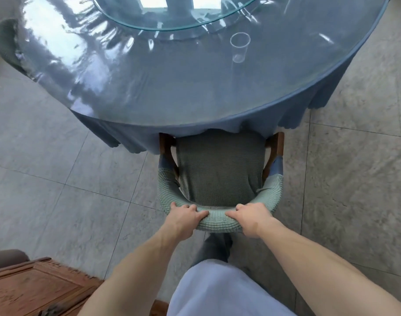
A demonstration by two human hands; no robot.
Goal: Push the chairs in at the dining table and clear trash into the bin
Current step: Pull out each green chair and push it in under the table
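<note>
I have the chair point(220, 169) by its curved backrest, my left hand point(185, 216) and right hand point(251, 216) both curled tight over the top rail. Its seat front is just under the bench point(195, 92) cloth, so I judge this push partly done. A clear plastic cup point(239, 47) stands on the bench, not yet binned; no bin in view.

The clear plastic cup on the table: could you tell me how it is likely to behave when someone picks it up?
The clear plastic cup looks thin-walled and empty, so it is probably very light and may flex or crumple under a firm squeeze. Standing upright on the glossy cover of the table, it could slide or tip at a slight nudge. On its side it would likely roll.
</note>
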